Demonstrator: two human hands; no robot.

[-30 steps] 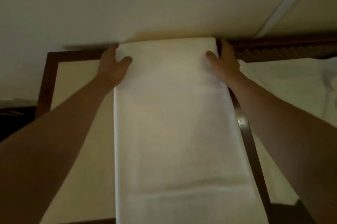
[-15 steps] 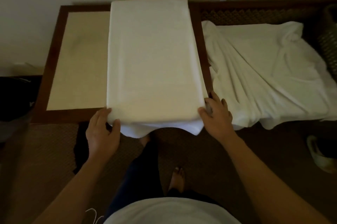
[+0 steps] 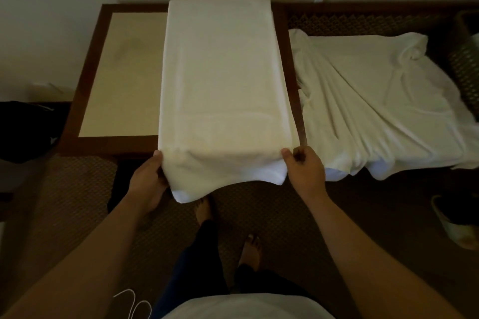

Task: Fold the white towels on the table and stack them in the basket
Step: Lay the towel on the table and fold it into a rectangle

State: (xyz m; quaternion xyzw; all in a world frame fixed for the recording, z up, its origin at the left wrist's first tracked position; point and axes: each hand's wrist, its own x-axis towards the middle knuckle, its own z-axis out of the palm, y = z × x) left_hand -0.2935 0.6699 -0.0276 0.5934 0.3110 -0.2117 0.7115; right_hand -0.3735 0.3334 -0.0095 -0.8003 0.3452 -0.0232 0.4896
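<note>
Standing by the table [image 3: 85, 69], the person looks down at two bare feet on the dark floor. A thin white cord [image 3: 134, 300] lies on the floor near the bottom.

A little farther out are the two hands. The left hand [image 3: 147, 183] holds the near left corner of the folded towel [image 3: 223, 75]. Its thumb is on top and its fingers are curled under the cloth. The right hand [image 3: 305, 171] pinches the near right corner of the same towel, with the thumb on top. The near end of the towel hangs over the front edge of the table and dips down between the hands.

The rest of the folded towel lies flat and long on the table, reaching to the wall. It covers the right part of the light table top. The dark wood rim shows on the left and front.

To the right lies a second white towel [image 3: 383, 100]. It is spread out and full of wrinkles. It sits just beside the folded towel, and its near edge hangs over the front.

At the far right edge stands a woven basket [image 3: 466, 59]. The wrinkled towel reaches close to it. I cannot tell what is inside.
</note>
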